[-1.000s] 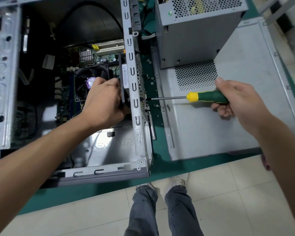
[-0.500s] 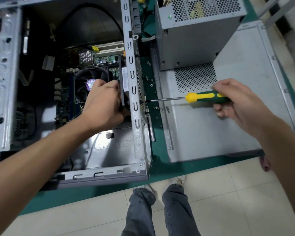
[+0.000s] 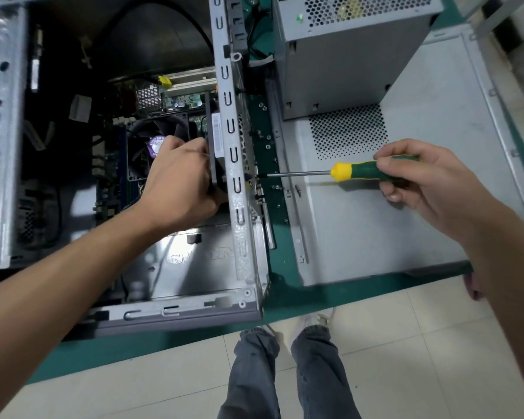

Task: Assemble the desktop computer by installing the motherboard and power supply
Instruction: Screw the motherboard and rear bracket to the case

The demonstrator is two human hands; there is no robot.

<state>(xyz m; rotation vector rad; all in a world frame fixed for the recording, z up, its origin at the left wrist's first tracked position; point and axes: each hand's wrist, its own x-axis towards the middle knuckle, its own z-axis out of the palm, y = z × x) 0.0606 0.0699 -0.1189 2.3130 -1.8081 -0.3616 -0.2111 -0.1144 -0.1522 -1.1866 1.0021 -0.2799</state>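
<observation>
The right hand (image 3: 430,189) curls its fingers round the green grip of a screwdriver (image 3: 357,172), which lies level with its yellow collar toward the case (image 3: 239,207); the thin shaft runs left and its tip meets the outside of the case's rear wall, where a small dark screw shows. The left hand (image 3: 182,182) reaches inside the open case and grips a black rear fan (image 3: 213,140) pressed flat against the inner face of that same wall, thumb and fingers wrapped round its frame. Just behind the left hand sits the motherboard (image 3: 176,99), lying in the case floor with its round cooler fan (image 3: 152,140) partly hidden by the knuckles. The power supply (image 3: 339,55), a grey perforated box, stands outside the case on the loose side panel (image 3: 421,207) to the right, near the screwdriver but apart from it. Several loose screws (image 3: 266,137) lie on the green bench (image 3: 282,267) between case and panel.
</observation>
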